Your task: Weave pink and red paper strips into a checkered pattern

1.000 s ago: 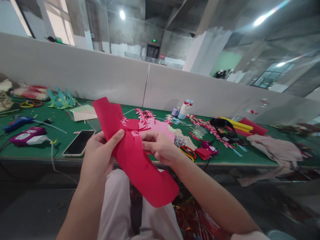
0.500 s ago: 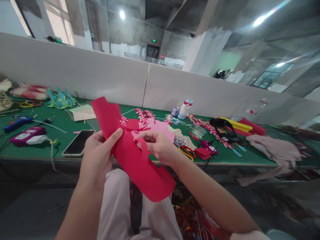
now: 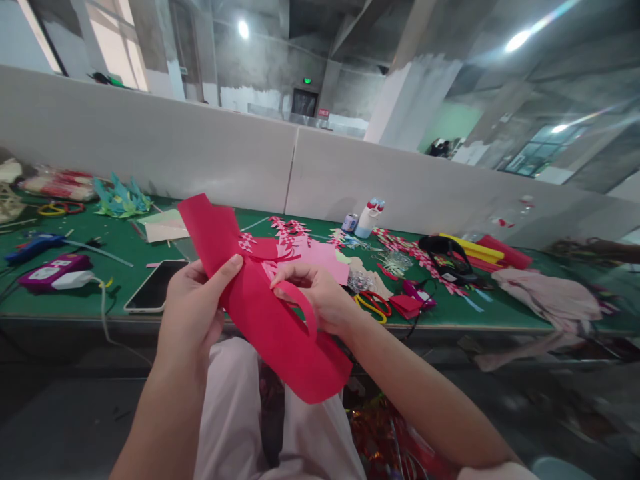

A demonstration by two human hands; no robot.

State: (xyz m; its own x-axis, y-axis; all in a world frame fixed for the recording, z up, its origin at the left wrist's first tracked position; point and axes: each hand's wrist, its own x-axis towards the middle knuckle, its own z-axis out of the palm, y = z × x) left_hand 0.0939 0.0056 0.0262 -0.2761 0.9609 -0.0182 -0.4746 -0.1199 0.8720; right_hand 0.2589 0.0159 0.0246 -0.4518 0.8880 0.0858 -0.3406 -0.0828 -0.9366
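A long sheet of red paper (image 3: 260, 313) is tilted above my lap, its lower end curving down. My left hand (image 3: 193, 300) grips it near the upper left, thumb on top and fingers behind. A narrow red paper strip (image 3: 309, 312) loops over the sheet, pinched between the thumb and fingers of my right hand (image 3: 320, 293). Whether the strip is still joined to the sheet I cannot tell. Just beyond lie folded red-and-white paper pieces (image 3: 290, 233) and a pink sheet (image 3: 325, 259).
On the green table (image 3: 280, 322) lie a phone (image 3: 156, 287), a purple power socket (image 3: 55, 272) and scissors (image 3: 375, 305). A can (image 3: 350, 223) and a white bottle (image 3: 369, 220) stand by the partition (image 3: 200, 153). Cloth (image 3: 545, 290) lies at the right.
The red strip's loop has swung right and now bows out under my right hand. My left hand and the sheet's top have shifted slightly left.
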